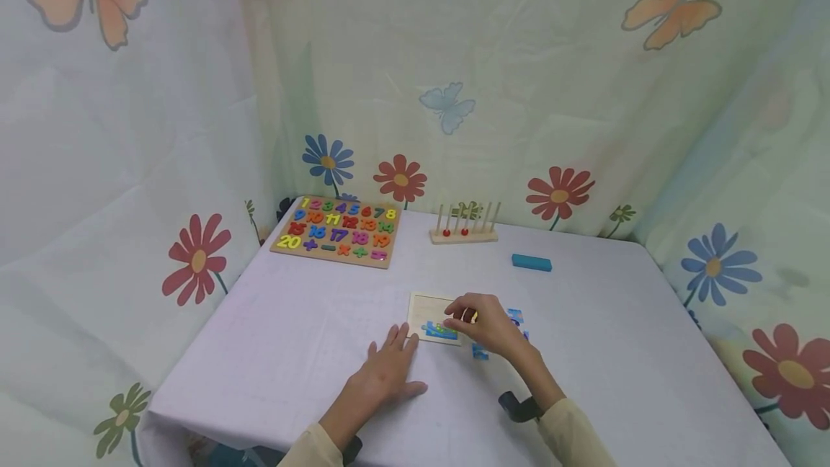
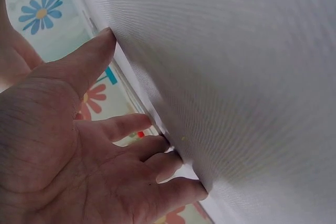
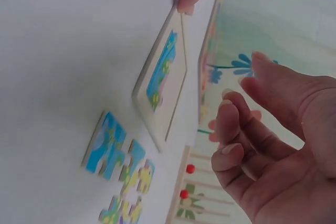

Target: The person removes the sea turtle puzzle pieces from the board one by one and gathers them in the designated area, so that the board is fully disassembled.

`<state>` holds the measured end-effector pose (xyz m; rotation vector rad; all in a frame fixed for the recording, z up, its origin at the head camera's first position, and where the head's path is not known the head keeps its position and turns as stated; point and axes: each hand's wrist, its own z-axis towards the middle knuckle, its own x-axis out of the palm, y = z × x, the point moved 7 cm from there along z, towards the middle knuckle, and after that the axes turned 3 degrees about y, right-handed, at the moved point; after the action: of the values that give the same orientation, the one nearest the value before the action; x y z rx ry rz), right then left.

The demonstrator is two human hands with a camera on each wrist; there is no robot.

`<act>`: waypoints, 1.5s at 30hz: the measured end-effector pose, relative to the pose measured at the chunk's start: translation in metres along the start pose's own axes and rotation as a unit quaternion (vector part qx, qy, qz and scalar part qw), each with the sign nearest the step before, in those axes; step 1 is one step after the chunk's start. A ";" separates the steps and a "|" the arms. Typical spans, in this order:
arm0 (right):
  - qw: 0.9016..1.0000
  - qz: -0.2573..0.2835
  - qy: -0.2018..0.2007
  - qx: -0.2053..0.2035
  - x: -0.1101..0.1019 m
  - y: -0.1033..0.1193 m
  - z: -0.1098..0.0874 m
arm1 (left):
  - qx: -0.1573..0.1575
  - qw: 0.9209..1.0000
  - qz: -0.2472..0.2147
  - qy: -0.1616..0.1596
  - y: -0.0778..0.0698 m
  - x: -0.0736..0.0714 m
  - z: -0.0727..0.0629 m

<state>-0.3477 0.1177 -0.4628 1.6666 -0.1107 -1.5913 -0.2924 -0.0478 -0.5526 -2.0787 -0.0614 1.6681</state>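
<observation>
A shallow wooden puzzle tray (image 1: 428, 305) lies on the white-covered table, with joined blue and green jigsaw pieces (image 1: 439, 331) along its near side. My left hand (image 1: 385, 373) rests with fingers spread at the tray's near-left corner; in the right wrist view its fingertips (image 3: 186, 4) touch the frame. Over the tray's right side hovers my right hand (image 1: 486, 323), its fingers loosely bent and the thumb apart from them. Nothing shows between them in the right wrist view. Loose jigsaw pieces (image 3: 107, 145) lie beside the tray, partly hidden by this hand in the head view.
At the back left lies a board of coloured numbers (image 1: 337, 233). A wooden peg stand (image 1: 463, 236) with red beads is at the back middle, and a teal block (image 1: 532, 262) lies right of it. Flowered curtains (image 1: 389, 56) enclose the table's back and sides.
</observation>
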 end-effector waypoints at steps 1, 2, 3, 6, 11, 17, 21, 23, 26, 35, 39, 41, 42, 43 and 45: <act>1.000 0.003 0.007 -0.006 0.002 0.001 0.003 | 0.001 1.000 -0.006 0.001 0.000 -0.001 0.000; 1.000 0.004 0.015 -0.012 0.003 0.002 0.006 | 0.002 1.000 -0.013 0.003 0.000 -0.002 -0.001; 1.000 0.007 0.024 -0.016 0.005 0.003 0.009 | 0.002 1.000 -0.015 0.006 -0.002 -0.004 -0.002; 0.999 0.013 0.048 -0.017 0.011 0.002 0.017 | 0.001 1.000 -0.019 0.017 -0.004 -0.008 -0.005; 0.997 0.021 0.074 -0.008 0.022 -0.005 0.025 | -0.004 1.000 -0.005 0.027 -0.005 -0.009 -0.005; 0.995 0.028 0.096 0.004 0.033 -0.013 0.033 | -0.001 1.000 0.000 0.013 0.003 0.000 0.002; 0.993 0.038 0.106 0.024 0.039 -0.016 0.035 | 0.002 1.000 -0.005 0.009 0.003 0.001 0.002; 0.993 0.039 0.109 0.025 0.041 -0.017 0.035 | 0.001 1.000 -0.008 0.008 0.003 0.001 0.002; 0.993 0.036 0.107 0.031 0.042 -0.017 0.035 | -0.001 1.000 -0.008 0.008 0.003 0.000 0.001; 0.994 0.027 0.088 0.064 0.043 -0.021 0.034 | -0.004 1.000 -0.015 0.010 0.003 -0.003 0.000; 0.994 0.019 0.086 0.070 0.044 -0.020 0.033 | -0.006 1.000 -0.016 0.016 0.001 -0.007 -0.003; 0.993 0.020 0.089 0.077 0.045 -0.020 0.032 | -0.009 1.000 -0.014 0.025 -0.002 -0.012 -0.007; 0.993 0.020 0.090 0.080 0.045 -0.020 0.032 | -0.009 0.999 -0.012 0.029 -0.004 -0.013 -0.008; 0.992 0.021 0.091 0.081 0.046 -0.020 0.031 | -0.011 0.999 -0.010 0.034 -0.006 -0.016 -0.010; 0.992 0.023 0.092 0.083 0.046 -0.021 0.030 | -0.012 0.999 -0.011 0.039 -0.009 -0.021 -0.014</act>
<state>-0.3743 0.0909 -0.5076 1.9172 -0.1893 -1.4175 -0.2825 -0.0506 -0.5282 -2.1501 -0.0790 1.5800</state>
